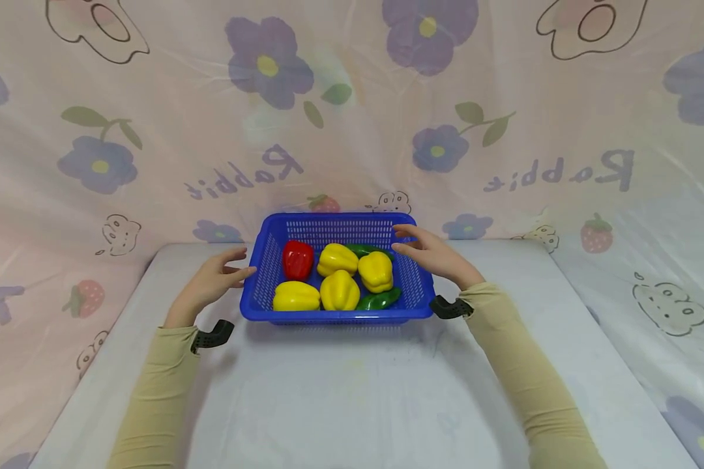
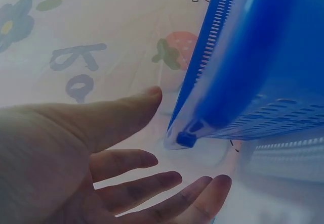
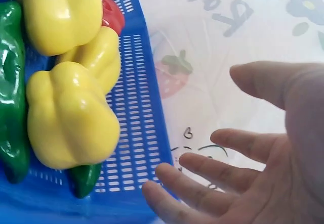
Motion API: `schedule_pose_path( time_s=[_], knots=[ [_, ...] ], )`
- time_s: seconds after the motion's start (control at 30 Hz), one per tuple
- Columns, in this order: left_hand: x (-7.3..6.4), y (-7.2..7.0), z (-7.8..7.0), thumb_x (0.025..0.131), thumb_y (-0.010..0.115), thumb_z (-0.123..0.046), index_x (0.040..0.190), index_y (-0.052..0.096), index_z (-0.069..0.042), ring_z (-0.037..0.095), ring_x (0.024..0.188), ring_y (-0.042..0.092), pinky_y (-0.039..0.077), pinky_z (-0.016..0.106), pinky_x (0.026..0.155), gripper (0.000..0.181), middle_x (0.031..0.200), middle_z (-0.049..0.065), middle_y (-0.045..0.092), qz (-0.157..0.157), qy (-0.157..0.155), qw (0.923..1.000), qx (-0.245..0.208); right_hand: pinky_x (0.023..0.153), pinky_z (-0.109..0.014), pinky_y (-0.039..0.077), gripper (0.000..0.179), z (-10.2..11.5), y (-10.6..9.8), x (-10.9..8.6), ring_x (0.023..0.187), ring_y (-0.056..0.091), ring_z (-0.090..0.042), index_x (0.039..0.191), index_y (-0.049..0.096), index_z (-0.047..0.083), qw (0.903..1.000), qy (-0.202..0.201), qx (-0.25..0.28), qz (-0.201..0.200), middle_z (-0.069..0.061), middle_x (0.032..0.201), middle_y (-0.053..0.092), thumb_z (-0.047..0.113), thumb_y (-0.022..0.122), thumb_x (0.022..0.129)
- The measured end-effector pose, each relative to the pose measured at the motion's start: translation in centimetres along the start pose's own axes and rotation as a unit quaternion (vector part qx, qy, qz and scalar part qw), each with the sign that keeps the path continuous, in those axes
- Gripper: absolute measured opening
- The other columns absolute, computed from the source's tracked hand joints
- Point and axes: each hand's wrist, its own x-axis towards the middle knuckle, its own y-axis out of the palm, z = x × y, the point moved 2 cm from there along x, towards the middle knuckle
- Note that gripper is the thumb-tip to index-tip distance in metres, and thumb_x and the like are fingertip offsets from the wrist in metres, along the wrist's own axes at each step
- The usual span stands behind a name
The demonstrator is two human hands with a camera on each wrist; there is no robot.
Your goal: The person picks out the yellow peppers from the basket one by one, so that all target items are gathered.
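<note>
A blue plastic basket point(image 1: 340, 316) with slotted walls stands toward the back of the white table. Inside lie a red bell pepper point(image 1: 297, 260), several yellow bell peppers point(image 1: 340, 292) and long green peppers point(image 1: 379, 300), one at the front and one behind. My left hand point(image 1: 214, 280) is beside the basket's left end, its thumb and fingers spread and holding nothing. At the other end, my right hand point(image 1: 431, 254) reaches over the right rim with fingers apart, also holding nothing. The right wrist view shows a yellow bell pepper point(image 3: 73, 118) partly covering a green one.
The white table point(image 1: 352, 397) extends in front of the basket toward me. Right behind the basket hangs a pale curtain point(image 1: 352, 156) printed with flowers, rabbits and strawberries, which also runs along both sides. A black wrist mount point(image 1: 214, 334) sticks out from each sleeve.
</note>
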Motion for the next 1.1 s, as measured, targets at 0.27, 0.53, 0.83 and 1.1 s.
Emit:
schedule_pose_path(
  time_s=[0.27,0.53,0.83,1.1],
  knots=[
    [0.2,0.4,0.2,0.095,0.061,-0.023,0.147,0.025,0.006,0.044,0.114,0.053,0.051,0.047,0.088,0.070,0.142,0.030,0.035,0.010,0.012,0.9994,-0.031,0.102,-0.052,0.038,0.061,-0.1,0.9,0.4,0.127,0.044,-0.034,0.148,0.033,0.011,0.9998,0.010,-0.002,0.015,-0.014,0.148,0.036,0.039,0.053,0.098],
    [0.3,0.5,0.3,0.095,0.062,-0.020,0.145,0.033,0.004,0.040,0.109,0.057,0.054,0.043,0.084,0.063,0.136,0.027,0.044,0.005,0.009,0.9991,-0.042,0.103,-0.055,0.035,0.067,0.3,1.5,1.3,0.127,0.041,-0.036,0.149,0.031,0.013,0.9979,0.044,-0.028,0.040,-0.018,0.144,0.040,0.045,0.054,0.095],
    [0.4,0.6,0.4,0.093,0.064,-0.018,0.144,0.036,0.003,0.037,0.103,0.060,0.055,0.041,0.082,0.062,0.134,0.027,0.046,0.002,0.004,0.9983,-0.058,0.105,-0.056,0.033,0.069,0.4,1.8,2.8,0.128,0.039,-0.037,0.148,0.031,0.011,0.9925,0.074,-0.058,0.078,-0.021,0.144,0.038,0.045,0.057,0.094],
    [0.4,0.5,0.3,0.093,0.064,-0.017,0.143,0.037,0.004,0.034,0.096,0.063,0.055,0.042,0.081,0.061,0.132,0.028,0.047,-0.001,-0.002,0.9984,-0.056,0.106,-0.056,0.031,0.068,0.2,2.3,4.0,0.131,0.036,-0.036,0.148,0.032,0.011,0.9880,0.093,-0.062,0.107,-0.020,0.146,0.036,0.043,0.058,0.093]
  ],
)
